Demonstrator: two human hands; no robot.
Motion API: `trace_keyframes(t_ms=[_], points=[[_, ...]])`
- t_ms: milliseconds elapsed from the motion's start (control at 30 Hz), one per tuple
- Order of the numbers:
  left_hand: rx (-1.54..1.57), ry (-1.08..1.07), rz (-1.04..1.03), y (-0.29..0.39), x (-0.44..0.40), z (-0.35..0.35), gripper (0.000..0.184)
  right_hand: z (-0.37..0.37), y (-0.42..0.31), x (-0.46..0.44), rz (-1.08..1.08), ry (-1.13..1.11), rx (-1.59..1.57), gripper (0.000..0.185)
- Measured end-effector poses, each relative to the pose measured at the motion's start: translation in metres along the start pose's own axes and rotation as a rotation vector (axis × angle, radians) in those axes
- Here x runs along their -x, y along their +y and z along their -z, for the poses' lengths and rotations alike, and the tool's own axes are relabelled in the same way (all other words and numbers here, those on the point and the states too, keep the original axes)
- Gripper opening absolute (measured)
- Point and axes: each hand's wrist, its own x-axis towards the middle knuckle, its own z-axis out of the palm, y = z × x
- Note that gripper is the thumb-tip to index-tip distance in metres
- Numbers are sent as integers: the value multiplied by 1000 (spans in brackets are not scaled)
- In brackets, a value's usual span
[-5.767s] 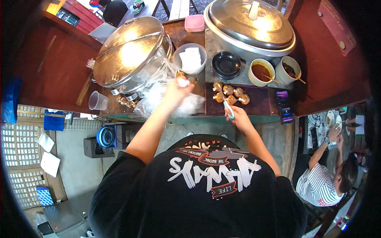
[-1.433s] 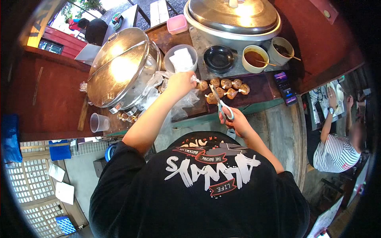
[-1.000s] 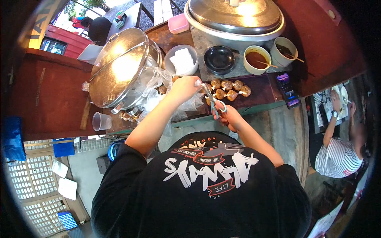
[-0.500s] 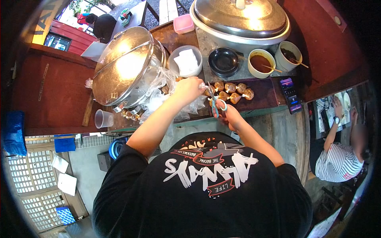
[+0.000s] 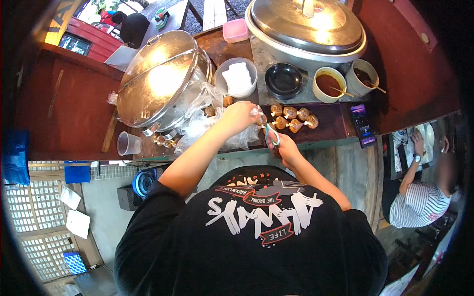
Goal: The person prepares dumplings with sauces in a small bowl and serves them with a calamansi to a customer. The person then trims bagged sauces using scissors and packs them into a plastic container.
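Note:
My left hand is closed, its fingertips pinching a small clear plastic bag with brown filling. Scissors with light blue handles are gripped in my right hand, their blades up against the pinched bag. Whether the blades are apart is too small to tell. To the right of the blades, several small knotted bags of brown sauce lie in rows on the dark counter. A heap of clear plastic bags spreads beneath and left of my left hand, with a few filled bags among it.
A big round lidded metal pot stands left, another lidded pot at the back. Nearby are a tub with white paper, black plates, two sauce tubs, a phone and a plastic cup. A person sits at right.
The view has shifted slightly. My right hand has turned the scissors, and their blades now sit closer to the bag in my left hand.

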Motion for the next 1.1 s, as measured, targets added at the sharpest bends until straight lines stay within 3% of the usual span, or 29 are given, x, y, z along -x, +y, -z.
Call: trace_keyframes(t_ms=[133,333,500,733,833,933,1033,1100], points=[[-2,-46,-8,4,3,4,24,1,-15,11,-133,-53,15,42],[-6,23,-90,10,-5,0,20,1,-16,5,-28,107,82,43],[-40,125,-182,7,-7,-9,24,12,-13,-2,97,89,-33,38],[393,207,244,-43,32,42,23,21,-35,22,47,9,-123,40],[368,279,191,-61,47,47,22,24,-33,21,41,-5,-88,41],[323,105,371,-55,61,56,28,19,-33,23,50,-24,-66,41],[68,-197,526,-33,64,68,30,14,-34,25,69,32,-19,40],[-69,-103,428,-39,72,44,32,13,-33,27,80,52,29,40]])
